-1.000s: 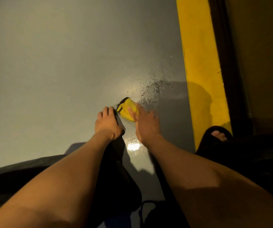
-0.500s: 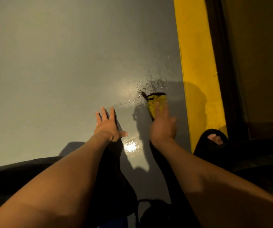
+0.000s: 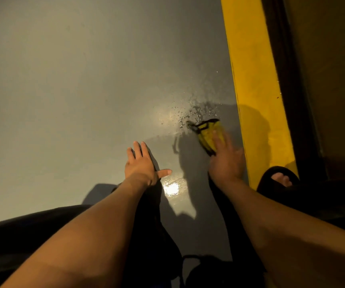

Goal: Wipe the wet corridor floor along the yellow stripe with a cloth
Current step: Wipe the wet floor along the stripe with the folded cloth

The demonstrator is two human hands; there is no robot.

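Note:
A yellow cloth with a black edge (image 3: 205, 132) lies on the grey corridor floor (image 3: 84, 80), just left of the yellow stripe (image 3: 254, 90). My right hand (image 3: 225, 161) presses on its near part with flat fingers, blurred by motion. Water drops and a wet patch (image 3: 194, 110) spread just beyond the cloth. My left hand (image 3: 141, 163) rests flat on the floor to the left, fingers spread, holding nothing.
A dark band (image 3: 288, 80) runs along the right of the stripe, with a dim wall (image 3: 333, 69) beyond. My foot in a black slipper (image 3: 279, 179) sits at the stripe's near end. A bright reflection (image 3: 170, 189) shines on the floor between my hands.
My right hand has pushed the cloth from beside my left hand to the right, up against the yellow stripe. My left hand let go of the cloth's edge and spread flat.

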